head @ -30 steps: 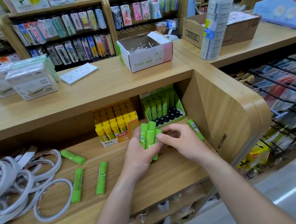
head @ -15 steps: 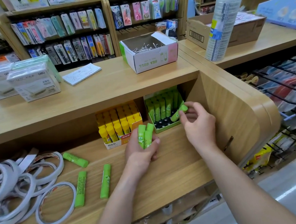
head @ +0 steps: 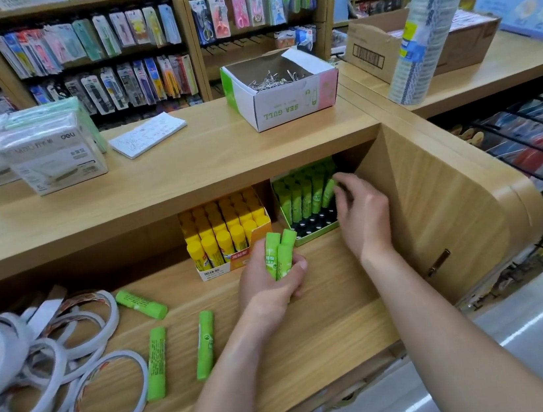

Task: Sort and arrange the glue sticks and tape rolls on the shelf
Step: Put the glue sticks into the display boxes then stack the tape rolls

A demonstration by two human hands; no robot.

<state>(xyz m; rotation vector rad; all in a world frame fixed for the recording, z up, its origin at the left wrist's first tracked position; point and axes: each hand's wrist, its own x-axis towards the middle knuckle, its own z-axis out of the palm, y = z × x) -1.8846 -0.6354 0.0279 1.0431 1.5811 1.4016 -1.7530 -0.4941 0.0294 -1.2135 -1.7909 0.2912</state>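
Hand on left grips glue sticks.

Wooden wall racks hung with packed stationery are seen behind, and light is reflected on the grey floor.

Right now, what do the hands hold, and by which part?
Left hand grips green glue sticks by their lower halves. Right hand touches the top of a tilted stick in the green box; grip unclear.
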